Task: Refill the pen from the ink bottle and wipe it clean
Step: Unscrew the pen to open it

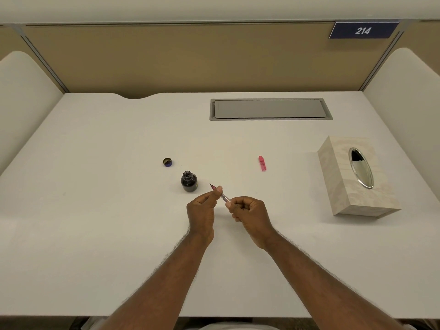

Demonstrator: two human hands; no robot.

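Pen (220, 193) held above desk (95, 210), nib toward open ink bottle (189, 181) just beside. Left hand (202, 210) pinches grip section, right hand (250, 214) closed on rear end. Advice: lower nib straight into mouth, avoid rim, keep bottle upright. Tissue box (357, 177) waits right.

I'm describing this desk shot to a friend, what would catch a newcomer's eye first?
First, the two hands meeting mid-desk: the left hand and right hand pinch a thin pen, nib aimed at the open ink bottle just left of it. Then the tissue box at the right and the blue 214 sign above.
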